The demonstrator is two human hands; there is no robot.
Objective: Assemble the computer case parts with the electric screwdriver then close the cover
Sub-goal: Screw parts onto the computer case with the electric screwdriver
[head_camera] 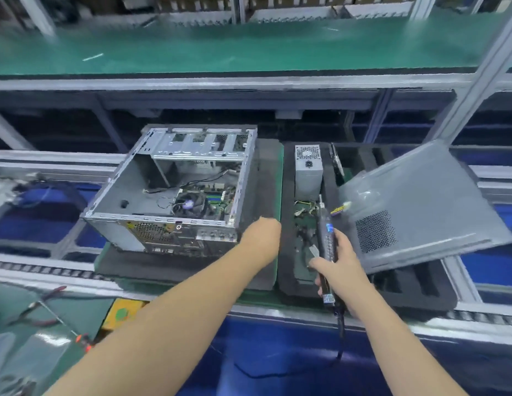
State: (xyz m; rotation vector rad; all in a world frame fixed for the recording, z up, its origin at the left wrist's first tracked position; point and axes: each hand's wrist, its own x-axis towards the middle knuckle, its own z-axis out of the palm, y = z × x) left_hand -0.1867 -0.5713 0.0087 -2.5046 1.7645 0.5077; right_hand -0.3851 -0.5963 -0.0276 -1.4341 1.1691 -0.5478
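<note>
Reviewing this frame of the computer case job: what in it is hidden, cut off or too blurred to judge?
Head view only:
- Left hand: fingers hidden behind its own wrist, so its grip cannot be judged.
- Screwdriver tip: lost against the cluttered parts in the black tray.
- Computer case: screws too small and blurred to see.
- Cover: lower edge hides part of the tray.
- Pliers: blurred near the frame's left edge.

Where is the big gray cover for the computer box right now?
In the head view, the cover is off the open computer case, lying tilted at the right over the black foam tray, just beyond the right hand gripping the electric screwdriver.
</note>
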